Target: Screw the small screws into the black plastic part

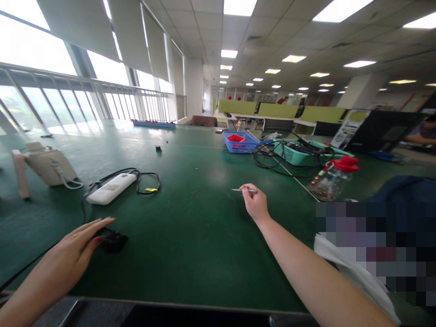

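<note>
At seven o'clock, nearest the viewer, the left hand (73, 250) lies flat and open on the dark green felt-covered worktop (190, 236), its fingers spread and its fingertips touching a small black plastic block (114, 241) from which a black cable runs off toward the near edge. Nothing is held in that grip. Toward one o'clock the right hand (255, 204) is stretched forward, its grip pinched narrow around a thin silver metal tool with a pointed tip (243, 190), the tip pointing to nine o'clock and hovering just above the felt. As a judgement, the work looks barely begun: the tool is in hand but meets nothing, and the block is only steadied. Farther out at ten o'clock lies a white oblong plastic device (111, 188) with a looped black cord (145, 178), and beyond it a beige desk telephone (47, 164). At two o'clock stands a clear jar with a red lid (335, 178); behind it a green plastic basket (299, 154) and a blue plastic basket (240, 142).
</note>
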Tool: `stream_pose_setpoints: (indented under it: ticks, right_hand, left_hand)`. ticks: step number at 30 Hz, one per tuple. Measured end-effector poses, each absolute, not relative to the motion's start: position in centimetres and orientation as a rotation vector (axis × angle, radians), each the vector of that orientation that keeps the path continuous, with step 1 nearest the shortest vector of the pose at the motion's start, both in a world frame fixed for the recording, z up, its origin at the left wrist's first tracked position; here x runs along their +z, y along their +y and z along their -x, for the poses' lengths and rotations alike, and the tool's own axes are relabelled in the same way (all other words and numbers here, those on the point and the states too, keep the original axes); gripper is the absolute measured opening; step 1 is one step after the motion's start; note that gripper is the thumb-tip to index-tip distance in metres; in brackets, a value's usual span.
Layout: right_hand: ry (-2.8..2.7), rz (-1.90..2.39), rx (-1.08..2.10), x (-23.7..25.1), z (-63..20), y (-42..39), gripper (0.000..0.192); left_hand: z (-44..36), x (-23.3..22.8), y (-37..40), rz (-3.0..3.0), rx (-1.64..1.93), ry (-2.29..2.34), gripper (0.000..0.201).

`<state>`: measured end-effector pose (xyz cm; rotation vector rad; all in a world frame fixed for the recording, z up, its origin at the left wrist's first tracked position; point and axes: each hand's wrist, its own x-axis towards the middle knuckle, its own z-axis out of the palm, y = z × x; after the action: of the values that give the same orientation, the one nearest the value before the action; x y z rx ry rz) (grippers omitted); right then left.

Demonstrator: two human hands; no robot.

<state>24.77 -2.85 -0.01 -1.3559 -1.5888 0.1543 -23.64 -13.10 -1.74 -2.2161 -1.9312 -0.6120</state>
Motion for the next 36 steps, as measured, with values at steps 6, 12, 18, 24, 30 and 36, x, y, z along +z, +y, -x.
stream_pose_setpoints:
  ticks: [6,12,18,24,30,36]
  right_hand:
    - [-1.598,1.36,0.161,-0.1,-24.7,-2.8,0.032]
    - [-1.59,1.359,0.157,-0.2,-24.7,-2.7,0.032]
    - [-1.61,1.359,0.158,-0.2,-24.8,-2.8,0.032]
    - [-1.612,1.366,0.167,0.0,-24.7,-2.9,0.033]
    - [-1.617,1.366,0.166,0.1,-24.6,-3.0,0.033]
    - [-1.635,1.352,0.158,0.2,-24.5,-3.2,0.034]
  left_hand:
    - [25.9,-2.7,-11.9,2.416,-0.423,-1.882,0.047]
    - [26.2,-1.9,-11.7,2.268,-0.464,-1.994,0.048]
    - [24.1,-1.0,-12.8,2.377,-0.607,-1.846,0.045]
    - [23.2,-1.6,-12.6,2.512,-0.508,-1.832,0.046]
    - [22.6,-1.1,-13.0,2.486,-0.502,-1.856,0.044]
    - [22.1,-0.5,-12.9,2.522,-0.477,-1.893,0.046]
